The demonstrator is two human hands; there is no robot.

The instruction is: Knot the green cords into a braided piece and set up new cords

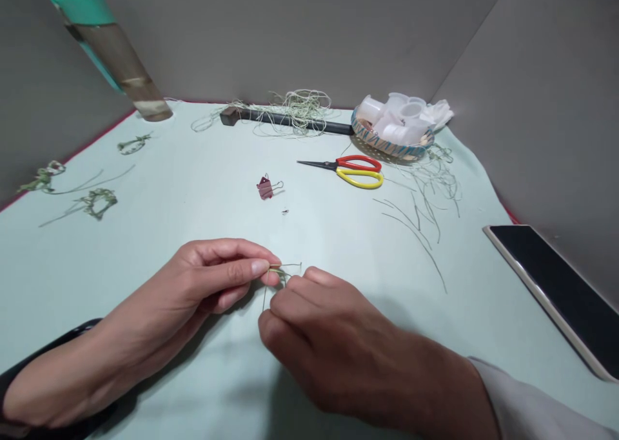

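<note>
Between thumb and fingers, my left hand (213, 279) pinches thin green cords (289, 264) near the front middle of the table. Loose cord ends stick out to the right and hang down from the pinch. My right hand (319, 330) is closed right beside it, its back towards me; the cords run to its curled fingers, whose tips are hidden. Farther back lie a dark red binder clip (265, 188) and a tiny dark piece (285, 211). Scissors (345, 168) with one red and one yellow handle loop rest behind to the right.
At the left lie knotted green cord pieces (99, 203). A bottle (120, 59) stands back left. Tangled cord (307, 108) lies across a dark bar (314, 125). A round basket (387, 148) holds white spools; cut cords (423, 224) and a phone (556, 291) are at right.
</note>
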